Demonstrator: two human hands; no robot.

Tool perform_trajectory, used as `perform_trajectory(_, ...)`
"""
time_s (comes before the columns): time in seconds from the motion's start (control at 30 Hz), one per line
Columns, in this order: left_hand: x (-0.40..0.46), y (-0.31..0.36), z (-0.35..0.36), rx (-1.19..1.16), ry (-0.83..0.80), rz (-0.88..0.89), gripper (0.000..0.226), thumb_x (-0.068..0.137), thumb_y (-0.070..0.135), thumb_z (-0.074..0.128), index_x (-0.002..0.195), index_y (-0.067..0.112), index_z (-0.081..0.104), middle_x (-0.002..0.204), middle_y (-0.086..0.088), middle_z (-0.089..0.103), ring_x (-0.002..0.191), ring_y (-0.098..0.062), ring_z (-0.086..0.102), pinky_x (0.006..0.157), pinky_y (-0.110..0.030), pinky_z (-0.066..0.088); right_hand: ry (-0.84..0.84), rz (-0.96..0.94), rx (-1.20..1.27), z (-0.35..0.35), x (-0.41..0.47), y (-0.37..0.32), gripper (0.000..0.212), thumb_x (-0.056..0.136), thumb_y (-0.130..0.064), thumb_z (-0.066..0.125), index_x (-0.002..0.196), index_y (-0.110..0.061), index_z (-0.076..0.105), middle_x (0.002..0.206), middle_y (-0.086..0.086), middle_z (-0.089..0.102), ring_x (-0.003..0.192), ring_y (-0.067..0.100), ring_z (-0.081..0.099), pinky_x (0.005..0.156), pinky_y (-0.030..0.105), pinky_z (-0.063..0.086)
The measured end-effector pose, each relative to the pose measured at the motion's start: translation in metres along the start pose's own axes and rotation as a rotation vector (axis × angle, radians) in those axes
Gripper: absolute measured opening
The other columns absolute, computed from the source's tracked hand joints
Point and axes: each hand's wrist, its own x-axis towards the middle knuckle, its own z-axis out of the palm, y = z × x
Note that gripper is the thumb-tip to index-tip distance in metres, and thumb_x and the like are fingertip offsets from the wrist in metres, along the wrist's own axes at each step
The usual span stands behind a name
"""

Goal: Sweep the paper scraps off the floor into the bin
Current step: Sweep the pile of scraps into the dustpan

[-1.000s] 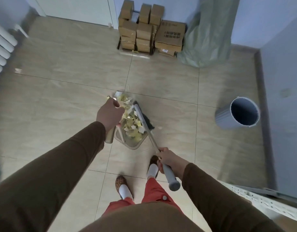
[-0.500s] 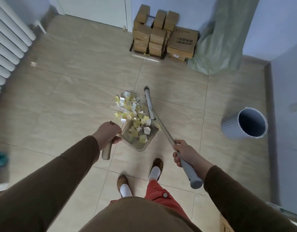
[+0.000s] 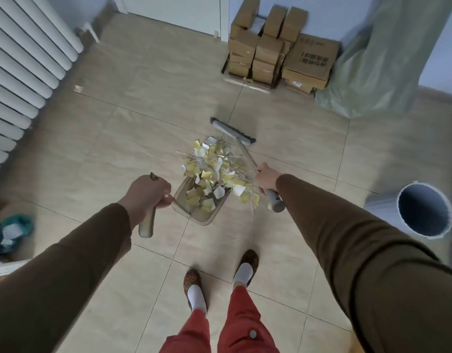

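Above the tiled floor (image 3: 133,138), left hand (image 3: 146,197) gripping a scrap-heaped dustpan (image 3: 194,215), right hand (image 3: 267,178) gripping the broom (image 3: 241,145).

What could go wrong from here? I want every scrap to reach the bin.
The paper scraps are heaped above the dustpan rim, so some may slide off while the left hand carries it. The bin stands off to the right. One stray scrap by the radiator could be missed.

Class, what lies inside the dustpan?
The dustpan holds a heap of yellow and white paper scraps mixed with thin straws. The heap covers most of the pan's floor.
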Motion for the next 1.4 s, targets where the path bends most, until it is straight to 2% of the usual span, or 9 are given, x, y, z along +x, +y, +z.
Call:
perform_trajectory(0.13, 0.015, 0.015, -0.011, 0.099, 0.052, 0.109, 0.014, 0.083, 0.000, 0.065, 0.094, -0.009, 0.067, 0.093, -0.018, 0.068, 0.079, -0.029, 0.075, 0.084, -0.043, 0.062, -0.087, 0.009, -0.251, 0.028, -0.002, 0.022, 0.061, 0.095, -0.003, 0.045, 0.149, -0.012, 0.018, 0.085, 0.018, 0.056, 0.059, 0.024, 0.053, 0.049, 0.034, 0.045)
perform_trajectory(0.3, 0.016, 0.026, -0.034, 0.141, 0.010, 0.081, 0.028, 0.086, 0.001, 0.071, 0.113, -0.003, 0.065, 0.107, -0.020, 0.068, 0.081, -0.032, 0.073, 0.066, -0.029, 0.063, -0.148, 0.000, -0.393, 0.029, -0.058, 0.080, 0.055, 0.092, -0.005, 0.041, 0.142, -0.024, 0.027, 0.087, 0.015, 0.057, 0.059, 0.022, 0.053, 0.046, 0.030, 0.046)
perform_trajectory(0.4, 0.016, 0.022, -0.044, 0.184, -0.021, 0.079, 0.028, 0.086, 0.001, 0.071, 0.113, 0.000, 0.065, 0.111, -0.021, 0.070, 0.089, -0.033, 0.075, 0.081, -0.037, 0.063, -0.128, -0.010, -0.552, 0.009, -0.087, 0.108, 0.057, 0.089, -0.001, 0.041, 0.141, -0.024, 0.031, 0.082, 0.011, 0.055, 0.058, 0.021, 0.053, 0.042, 0.027, 0.043)
perform_trajectory(0.57, 0.009, 0.013, -0.048, 0.242, -0.087, 0.107, 0.023, 0.086, -0.002, 0.067, 0.110, 0.000, 0.066, 0.108, -0.024, 0.069, 0.088, -0.035, 0.075, 0.094, -0.045, 0.058, 0.011, -0.021, -0.794, -0.016, -0.124, 0.147, 0.072, 0.088, -0.002, 0.040, 0.151, -0.034, 0.023, 0.087, 0.007, 0.062, 0.075, 0.024, 0.062, 0.061, 0.031, 0.048)
perform_trajectory(0.83, -0.014, 0.012, -0.028, 0.401, -0.169, 0.221, 0.021, 0.086, -0.001, 0.065, 0.107, 0.002, 0.066, 0.097, -0.018, 0.072, 0.081, -0.029, 0.076, 0.089, -0.041, 0.060, 0.074, 0.103, -0.288, -0.002, -0.190, 0.191, 0.051, 0.092, -0.007, 0.048, 0.131, -0.038, 0.036, 0.086, 0.012, 0.064, 0.053, 0.018, 0.059, 0.043, 0.023, 0.047)
perform_trajectory(0.97, -0.021, 0.013, -0.007, 0.387, -0.208, 0.224, 0.023, 0.087, 0.000, 0.065, 0.110, -0.002, 0.066, 0.101, -0.020, 0.072, 0.085, -0.032, 0.076, 0.093, -0.045, 0.058, 0.102, 0.170, 0.047, 0.024, -0.175, 0.175, 0.045, 0.093, -0.003, 0.049, 0.133, -0.020, 0.039, 0.075, 0.012, 0.055, 0.050, 0.017, 0.048, 0.037, 0.021, 0.041)
perform_trajectory(1.1, -0.018, 0.003, 0.012, 0.349, -0.213, 0.177, 0.020, 0.084, 0.000, 0.065, 0.103, -0.007, 0.065, 0.096, -0.025, 0.070, 0.092, -0.038, 0.075, 0.093, -0.050, 0.057, 0.090, 0.216, 0.195, 0.071, -0.121, 0.137, 0.047, 0.096, -0.006, 0.043, 0.140, -0.008, 0.027, 0.095, 0.016, 0.052, 0.056, 0.017, 0.049, 0.042, 0.026, 0.043)
perform_trajectory(1.3, -0.022, 0.001, 0.025, 0.365, -0.314, 0.022, 0.041, 0.092, 0.016, 0.062, 0.129, 0.002, 0.050, 0.119, -0.020, 0.056, 0.071, -0.030, 0.076, 0.068, -0.039, 0.062, -0.049, 0.221, 0.175, 0.127, -0.110, 0.106, 0.055, 0.094, -0.001, 0.039, 0.143, -0.016, 0.020, 0.099, 0.018, 0.048, 0.057, 0.020, 0.049, 0.041, 0.026, 0.043)
perform_trajectory(1.4, -0.031, 0.006, 0.026, 0.340, -0.384, -0.049, 0.044, 0.094, 0.015, 0.061, 0.133, -0.001, 0.048, 0.103, -0.024, 0.062, 0.065, -0.030, 0.073, 0.050, -0.031, 0.059, -0.138, 0.218, 0.176, 0.127, -0.134, 0.108, 0.054, 0.090, 0.001, 0.044, 0.137, -0.022, 0.029, 0.097, 0.018, 0.050, 0.055, 0.018, 0.046, 0.043, 0.024, 0.044)
